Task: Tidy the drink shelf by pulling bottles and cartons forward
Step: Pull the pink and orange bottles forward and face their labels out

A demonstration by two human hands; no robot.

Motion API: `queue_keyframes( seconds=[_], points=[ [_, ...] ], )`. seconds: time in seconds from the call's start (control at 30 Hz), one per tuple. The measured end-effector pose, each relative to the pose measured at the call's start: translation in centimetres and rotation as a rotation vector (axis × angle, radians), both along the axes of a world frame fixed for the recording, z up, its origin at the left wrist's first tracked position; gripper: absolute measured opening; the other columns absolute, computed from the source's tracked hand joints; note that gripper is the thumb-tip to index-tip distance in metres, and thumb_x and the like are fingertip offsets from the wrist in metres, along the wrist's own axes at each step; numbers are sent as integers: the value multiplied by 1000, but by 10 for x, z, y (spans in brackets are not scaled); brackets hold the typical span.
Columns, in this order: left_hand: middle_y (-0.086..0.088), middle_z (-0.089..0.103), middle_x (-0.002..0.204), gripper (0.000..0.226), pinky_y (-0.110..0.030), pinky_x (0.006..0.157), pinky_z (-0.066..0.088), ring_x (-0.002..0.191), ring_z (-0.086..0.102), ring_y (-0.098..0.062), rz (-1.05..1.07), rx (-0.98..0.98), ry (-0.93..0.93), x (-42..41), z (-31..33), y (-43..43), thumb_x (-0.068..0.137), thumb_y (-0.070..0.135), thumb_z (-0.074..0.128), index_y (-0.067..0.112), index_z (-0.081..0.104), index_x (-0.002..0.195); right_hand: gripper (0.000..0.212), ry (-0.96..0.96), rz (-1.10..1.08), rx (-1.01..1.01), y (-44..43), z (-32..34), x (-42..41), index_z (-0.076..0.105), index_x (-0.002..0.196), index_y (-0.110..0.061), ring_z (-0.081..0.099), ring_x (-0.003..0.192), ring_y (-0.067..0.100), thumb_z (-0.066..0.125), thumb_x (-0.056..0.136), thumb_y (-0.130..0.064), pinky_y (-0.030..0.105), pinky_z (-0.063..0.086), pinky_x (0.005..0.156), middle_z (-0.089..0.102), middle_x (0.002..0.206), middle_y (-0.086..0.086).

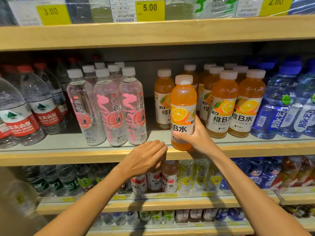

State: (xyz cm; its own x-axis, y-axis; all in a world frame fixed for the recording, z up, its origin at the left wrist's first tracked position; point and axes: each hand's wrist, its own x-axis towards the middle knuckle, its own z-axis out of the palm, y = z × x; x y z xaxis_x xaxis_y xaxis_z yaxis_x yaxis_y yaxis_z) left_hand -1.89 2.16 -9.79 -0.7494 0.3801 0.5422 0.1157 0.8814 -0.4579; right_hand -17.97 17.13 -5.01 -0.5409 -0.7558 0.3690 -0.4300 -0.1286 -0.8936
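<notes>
One orange bottle (pixel 183 99) at shelf (pixel 85 155) front, clamped in right hand (pixel 196 137) fingers; rear bottle (pixel 164 97) at 11 o'clock unpulled; left hand (pixel 144 157) fingers straight, empty.

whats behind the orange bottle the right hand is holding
Behind and just left of the held orange bottle, gripped by the right hand, a second orange bottle stands further back on the shelf. Whatever is directly behind is covered by it.

Right hand (pixel 195 137) grips orange bottle (pixel 183 99), arm extended; left hand (pixel 144 158) flat, fingers straight, palm down.
</notes>
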Motion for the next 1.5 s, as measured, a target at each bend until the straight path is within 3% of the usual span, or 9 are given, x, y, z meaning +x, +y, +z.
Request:
queue_keyframes(
  seconds=[0.17,0.37,0.53,0.7,0.8,0.97,1.17,1.3,1.5],
  points=[
    [-19,67,114,39,-37,87,54,100,66,-30,-31,-68,17,-1,-7,-9,98,21,40,-2,63,118,83,11,25,104,-24,-6,-6,24,135,-19,49,122,10,77,74,-38,28,43,101,47,133,-2],
    [-18,68,111,37,-37,86,55,99,67,-29,-79,-74,64,0,-4,-6,97,20,41,-3,60,118,67,51,-34,154,-40,-3,-7,31,115,-24,55,104,1,79,72,-40,16,48,80,52,115,-8],
    [-19,68,110,35,-37,87,55,98,67,-30,-67,-79,78,1,-3,-5,90,19,52,-4,67,113,41,142,-96,129,-49,-1,-7,44,91,-37,57,79,-20,81,71,-36,1,44,61,56,92,-25],
    [-19,68,112,37,-37,88,54,100,66,-30,-56,-77,66,1,-4,-4,94,20,45,-4,66,114,51,166,-93,174,-62,2,-13,54,113,-15,61,88,-2,79,74,-37,5,45,67,67,107,-3],
    [-19,68,111,37,-37,88,54,100,67,-30,-39,-75,60,1,-2,-4,92,21,49,-4,67,113,49,170,-112,189,-69,3,-12,45,109,-24,55,81,-6,78,76,-36,2,42,59,62,101,-8],
    [-18,69,109,37,-34,88,53,98,67,-28,-23,-50,52,3,4,2,90,21,49,-2,69,110,65,129,-114,156,-78,5,-11,40,127,-14,57,113,19,78,77,-28,22,43,84,59,125,6],
    [-14,68,100,30,-36,74,54,88,65,-27,18,96,26,-4,13,20,90,20,49,0,68,101,63,134,-119,177,-60,6,-17,43,134,-13,56,113,13,72,82,-34,23,46,87,60,127,5],
    [-11,65,100,39,-36,71,52,87,62,-26,56,100,-52,-22,22,32,93,34,44,4,65,103,43,94,-374,38,-44,8,-27,53,124,-3,56,115,28,61,92,-31,35,46,97,62,120,16],
    [-9,60,112,50,-35,76,48,96,57,-25,140,106,-177,-35,25,30,96,48,36,7,59,113,70,146,-494,287,-68,3,-44,14,150,-7,30,139,31,50,97,-38,34,26,111,26,154,15]
  ],
)
